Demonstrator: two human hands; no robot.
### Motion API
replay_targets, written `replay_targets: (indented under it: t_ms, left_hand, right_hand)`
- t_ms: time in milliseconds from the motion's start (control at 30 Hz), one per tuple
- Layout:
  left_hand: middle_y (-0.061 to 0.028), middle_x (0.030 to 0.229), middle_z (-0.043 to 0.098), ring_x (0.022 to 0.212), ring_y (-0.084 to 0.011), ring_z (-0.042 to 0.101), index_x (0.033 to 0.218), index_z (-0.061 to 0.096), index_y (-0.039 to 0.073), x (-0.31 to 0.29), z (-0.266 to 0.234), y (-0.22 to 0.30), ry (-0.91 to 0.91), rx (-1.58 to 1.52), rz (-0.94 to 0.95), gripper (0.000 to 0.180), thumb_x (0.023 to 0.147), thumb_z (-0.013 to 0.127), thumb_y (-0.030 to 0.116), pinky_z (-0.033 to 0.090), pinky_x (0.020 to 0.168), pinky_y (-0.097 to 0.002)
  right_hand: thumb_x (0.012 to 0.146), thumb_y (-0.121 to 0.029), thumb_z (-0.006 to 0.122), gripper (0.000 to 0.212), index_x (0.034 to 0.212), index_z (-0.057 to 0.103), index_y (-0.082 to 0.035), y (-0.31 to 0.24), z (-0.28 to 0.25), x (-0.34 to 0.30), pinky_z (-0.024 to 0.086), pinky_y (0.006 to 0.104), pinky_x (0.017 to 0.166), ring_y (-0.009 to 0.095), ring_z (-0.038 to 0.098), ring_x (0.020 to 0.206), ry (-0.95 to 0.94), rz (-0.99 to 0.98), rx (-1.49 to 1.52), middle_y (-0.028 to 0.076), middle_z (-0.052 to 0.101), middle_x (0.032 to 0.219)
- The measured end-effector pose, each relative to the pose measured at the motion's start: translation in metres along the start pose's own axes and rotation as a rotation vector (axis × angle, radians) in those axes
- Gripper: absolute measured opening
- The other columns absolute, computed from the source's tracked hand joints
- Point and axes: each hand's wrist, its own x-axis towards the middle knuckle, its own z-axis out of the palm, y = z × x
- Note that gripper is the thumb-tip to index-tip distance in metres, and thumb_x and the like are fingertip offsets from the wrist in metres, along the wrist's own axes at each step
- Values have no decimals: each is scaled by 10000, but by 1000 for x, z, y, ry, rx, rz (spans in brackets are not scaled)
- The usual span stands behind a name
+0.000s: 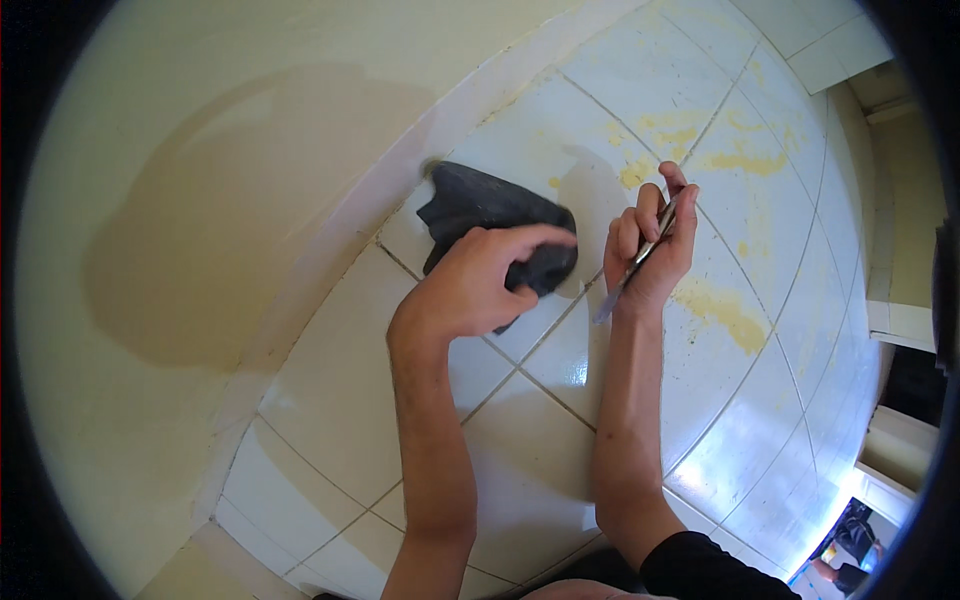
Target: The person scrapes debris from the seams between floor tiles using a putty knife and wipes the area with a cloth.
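One left hand [465, 285] pinches a black cloth [490, 200], mid-wipe I'd say, the right hand [668, 268] clasping a slim metal tool [642, 254]; those yellow smears [735, 320] would want firm rubbing.

Floor [540, 450]: glossy white tile, dark grout lines [556, 398]. Wall [330, 45] at 10 o'clock: plain cream, bearing a broad shadow [190, 240], pale skirting [430, 130] at its foot. At 2 o'clock: white tiled surface [830, 40]. At 3 o'clock: dark opening [915, 385] between pale surfaces. Bright light glares on the floor at 4 o'clock.
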Motion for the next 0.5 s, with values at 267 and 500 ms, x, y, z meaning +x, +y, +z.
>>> replay_targets:
  t_ms: [267, 500]
  left_hand:
    - [-135, 1190, 715, 1079, -134, 640, 1428, 598, 71, -14, -18, -11, 213, -324, 174, 586, 866, 604, -96, 507, 912, -277]
    - [-232, 1422, 587, 1331, -394, 544, 1558, 414, 86, 30, 27, -11, 616, 312, 148, 782, 891, 800, 216, 429, 1112, -447]
  right_hand:
    - [1089, -397, 451, 464, 834, 602, -40, 1, -21, 9, 159, 281, 367, 85, 203, 367, -11, 32, 241, -23, 371, 568]
    - [1109, -436, 387, 523, 780, 561, -68, 3, -44, 18, 131, 285, 351, 117, 147, 328, -169, 133, 785, -14, 379, 536]
